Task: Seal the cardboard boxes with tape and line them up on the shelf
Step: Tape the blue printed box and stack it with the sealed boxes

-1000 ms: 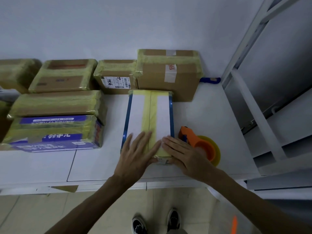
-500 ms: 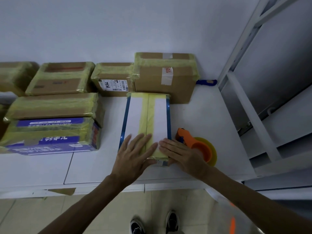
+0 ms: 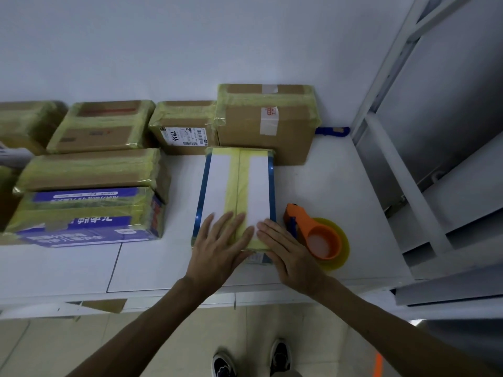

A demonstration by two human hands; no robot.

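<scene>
Flat palms, fingers straight, nothing clasped: left hand (image 3: 217, 246) and right hand (image 3: 288, 251) press near end of white box (image 3: 217, 180). Box lies on shelf (image 3: 326, 180), tape dispenser (image 3: 313, 232) just right of it, brown box (image 3: 245, 131) just beyond far end. Judge it stiff, fairly light; taped top likely slick, so I'd take hold at two long blue-edged sides. Long axis points away from me toward wall (image 3: 190, 50); yellow tape strip (image 3: 239, 180) runs along it.

**Parcel packing and storage room**

Brown cardboard boxes bound in yellowish tape (image 3: 245, 131) line a white shelf board (image 3: 340, 172) against a bare white wall (image 3: 190, 36). An orange tape dispenser (image 3: 318, 235) lies centre-right. White metal racking (image 3: 402, 180) fills the right edge.
</scene>
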